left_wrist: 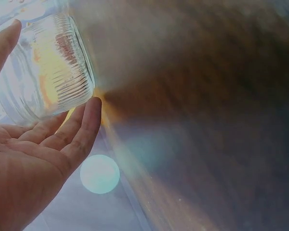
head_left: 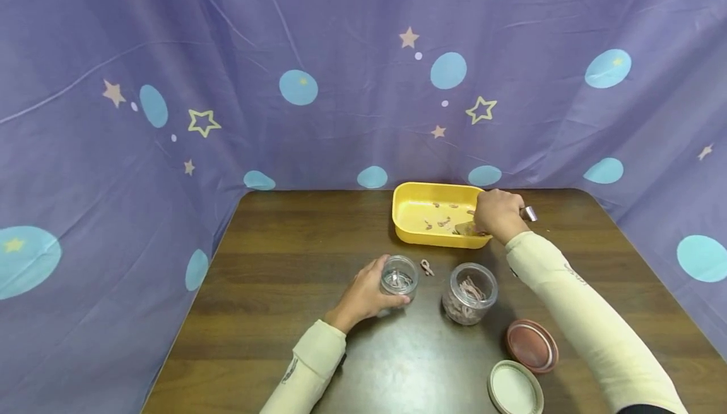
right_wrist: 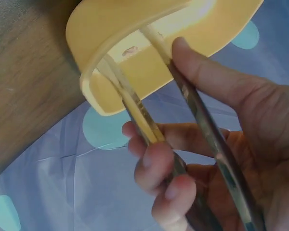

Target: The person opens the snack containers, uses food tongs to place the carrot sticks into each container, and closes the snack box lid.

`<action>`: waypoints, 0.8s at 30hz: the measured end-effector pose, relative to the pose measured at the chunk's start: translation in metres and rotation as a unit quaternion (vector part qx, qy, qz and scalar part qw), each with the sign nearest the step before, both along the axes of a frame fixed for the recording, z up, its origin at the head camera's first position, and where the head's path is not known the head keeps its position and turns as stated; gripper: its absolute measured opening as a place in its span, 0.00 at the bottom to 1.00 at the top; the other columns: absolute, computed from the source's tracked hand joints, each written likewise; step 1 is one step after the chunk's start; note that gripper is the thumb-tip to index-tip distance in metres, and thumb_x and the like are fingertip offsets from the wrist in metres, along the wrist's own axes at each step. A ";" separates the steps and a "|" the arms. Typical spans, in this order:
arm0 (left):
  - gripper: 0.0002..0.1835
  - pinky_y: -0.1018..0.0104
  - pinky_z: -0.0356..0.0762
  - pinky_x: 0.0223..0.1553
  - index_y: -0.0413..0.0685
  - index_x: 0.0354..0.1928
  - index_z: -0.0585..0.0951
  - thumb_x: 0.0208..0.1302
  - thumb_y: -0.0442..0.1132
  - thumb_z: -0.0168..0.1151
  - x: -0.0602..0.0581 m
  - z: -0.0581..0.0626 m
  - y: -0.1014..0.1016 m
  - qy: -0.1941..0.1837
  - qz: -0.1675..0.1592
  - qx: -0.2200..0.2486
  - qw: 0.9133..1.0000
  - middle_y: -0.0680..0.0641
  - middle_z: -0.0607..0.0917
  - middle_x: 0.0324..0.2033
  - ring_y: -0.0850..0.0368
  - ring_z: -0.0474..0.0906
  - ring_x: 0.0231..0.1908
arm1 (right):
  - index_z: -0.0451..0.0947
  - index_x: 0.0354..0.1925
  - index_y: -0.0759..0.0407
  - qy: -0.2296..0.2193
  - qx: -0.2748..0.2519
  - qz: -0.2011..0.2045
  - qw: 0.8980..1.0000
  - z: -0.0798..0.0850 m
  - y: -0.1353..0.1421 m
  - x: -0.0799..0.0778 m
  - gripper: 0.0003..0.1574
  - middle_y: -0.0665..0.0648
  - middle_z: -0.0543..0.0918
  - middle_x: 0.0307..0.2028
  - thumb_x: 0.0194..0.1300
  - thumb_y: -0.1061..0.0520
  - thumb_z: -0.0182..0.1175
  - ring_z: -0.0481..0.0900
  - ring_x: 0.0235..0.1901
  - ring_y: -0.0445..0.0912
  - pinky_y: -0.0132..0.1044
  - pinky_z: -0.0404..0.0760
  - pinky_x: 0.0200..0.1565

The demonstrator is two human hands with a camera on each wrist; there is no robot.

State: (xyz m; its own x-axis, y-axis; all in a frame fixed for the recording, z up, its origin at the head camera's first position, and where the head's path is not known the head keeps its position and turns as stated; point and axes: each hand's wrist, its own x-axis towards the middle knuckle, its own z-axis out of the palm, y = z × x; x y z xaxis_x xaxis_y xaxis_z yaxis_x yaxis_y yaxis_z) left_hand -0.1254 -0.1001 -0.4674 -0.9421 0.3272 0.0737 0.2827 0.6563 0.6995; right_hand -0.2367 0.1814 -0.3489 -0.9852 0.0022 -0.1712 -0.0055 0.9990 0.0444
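Note:
My left hand (head_left: 366,291) holds a small open glass jar (head_left: 399,269) upright on the table, thumb on the near side and fingers on the far side. A few pale pieces show at the jar's bottom. The left wrist view shows the jar's ribbed glass (left_wrist: 70,72) against the fingers. At the back, my right hand (head_left: 498,215) grips metal tongs (right_wrist: 197,110), their arms apart and their tips inside the yellow tub (head_left: 440,238). Small pinkish-brown pieces (head_left: 444,221) lie scattered in the tub.
A second open glass jar (head_left: 462,313), partly filled with pinkish strips, stands right of the held one. One looped piece (head_left: 426,267) lies between the jars. A red-brown lid (head_left: 531,346) and a pale lid (head_left: 515,390) rest at the near right. Behind hangs a purple curtain (head_left: 352,136).

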 end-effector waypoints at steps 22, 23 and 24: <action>0.53 0.46 0.76 0.63 0.37 0.71 0.66 0.47 0.53 0.82 0.002 -0.003 0.000 0.015 -0.003 -0.005 1.000 0.37 0.78 0.63 0.41 0.77 0.61 | 0.81 0.33 0.66 0.056 -0.073 0.002 0.996 -0.023 0.039 0.006 0.15 0.71 0.85 0.36 0.47 0.57 0.68 0.84 0.35 0.65 0.58 0.80 0.28; 0.54 0.46 0.75 0.64 0.37 0.71 0.66 0.47 0.54 0.82 0.002 -0.003 0.000 0.016 -0.003 -0.004 1.000 0.36 0.78 0.63 0.40 0.77 0.62 | 0.81 0.34 0.66 0.056 -0.079 -0.007 0.995 -0.024 0.042 0.007 0.18 0.72 0.85 0.37 0.47 0.55 0.70 0.84 0.35 0.66 0.58 0.80 0.28; 0.54 0.46 0.75 0.64 0.37 0.72 0.66 0.47 0.54 0.82 0.001 -0.002 -0.001 0.016 -0.003 -0.004 1.000 0.36 0.78 0.63 0.40 0.77 0.62 | 0.81 0.34 0.68 0.060 -0.085 -0.012 0.995 -0.023 0.045 0.008 0.21 0.73 0.85 0.37 0.46 0.54 0.71 0.84 0.35 0.67 0.58 0.79 0.28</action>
